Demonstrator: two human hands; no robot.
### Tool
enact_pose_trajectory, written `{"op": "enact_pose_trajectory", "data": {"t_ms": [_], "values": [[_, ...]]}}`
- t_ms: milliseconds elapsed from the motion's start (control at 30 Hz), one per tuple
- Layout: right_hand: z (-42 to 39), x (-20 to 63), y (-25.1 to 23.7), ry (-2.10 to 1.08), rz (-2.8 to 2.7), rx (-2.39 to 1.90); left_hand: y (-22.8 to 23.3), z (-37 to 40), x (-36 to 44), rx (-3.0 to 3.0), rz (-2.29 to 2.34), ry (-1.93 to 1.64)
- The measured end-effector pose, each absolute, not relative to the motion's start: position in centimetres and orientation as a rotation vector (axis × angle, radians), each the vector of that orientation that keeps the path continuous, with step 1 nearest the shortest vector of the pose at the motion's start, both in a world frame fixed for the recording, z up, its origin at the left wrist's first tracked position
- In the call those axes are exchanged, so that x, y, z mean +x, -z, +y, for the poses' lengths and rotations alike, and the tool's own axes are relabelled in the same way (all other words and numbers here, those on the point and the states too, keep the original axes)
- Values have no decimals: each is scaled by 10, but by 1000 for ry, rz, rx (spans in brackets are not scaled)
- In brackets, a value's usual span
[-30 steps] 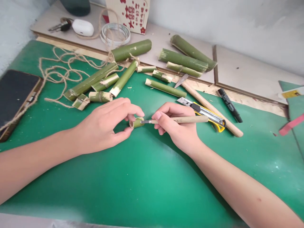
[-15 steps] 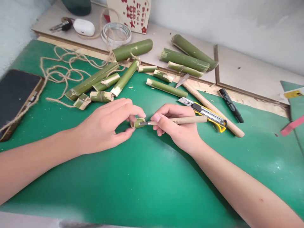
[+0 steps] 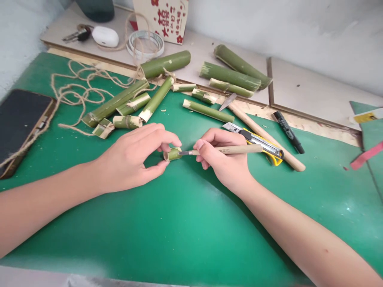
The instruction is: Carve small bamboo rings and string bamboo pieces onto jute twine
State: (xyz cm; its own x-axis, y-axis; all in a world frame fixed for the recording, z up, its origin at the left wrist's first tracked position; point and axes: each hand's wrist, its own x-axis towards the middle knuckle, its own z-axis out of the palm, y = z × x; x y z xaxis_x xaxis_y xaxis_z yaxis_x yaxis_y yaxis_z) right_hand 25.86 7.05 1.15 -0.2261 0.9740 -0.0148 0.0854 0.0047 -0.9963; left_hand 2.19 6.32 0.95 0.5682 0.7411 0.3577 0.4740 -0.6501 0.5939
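A short hollow bamboo piece [image 3: 172,154] lies on the green mat, held at its left end between the thumb and fingers of my left hand [image 3: 134,155]. My right hand [image 3: 223,153] grips a carving tool [image 3: 239,149] like a pen, by its pale wooden handle. The metal tip of that tool points left and meets the right end of the bamboo piece. Just behind my right hand lie a yellow utility knife [image 3: 259,142] and a wooden-handled hammer [image 3: 269,139]. Part of my left fingers is hidden behind the hand.
Several cut bamboo lengths [image 3: 209,111] lie across the back, some on the grey board [image 3: 314,87]. Loose twine [image 3: 83,93] tangles at the left beside a phone [image 3: 25,123]. A black marker [image 3: 289,131] lies at the right, and tape rolls [image 3: 145,44] sit behind.
The carving tool's tip has drawn back right, from lying over the bamboo piece's side to its right end. My left hand keeps its hold. The whole view has shifted slightly.
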Motion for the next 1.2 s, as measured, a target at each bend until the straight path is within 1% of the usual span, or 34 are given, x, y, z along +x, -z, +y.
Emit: {"op": "enact_pose_trajectory", "data": {"t_ms": [433,700,1033,1200], "values": [[72,261,-12,-1413,-1501,-1081,-10,64,22,2376,939,-853],[71,261,-8,-1343,-1415,-1073,-10,65,22,2383,957,-893],[69,263,-5,-1329,-1337,-1015,-12,65,22,2385,972,-914],[70,263,-4,-1199,-1424,-1036,-12,67,22,2410,894,-867]]}}
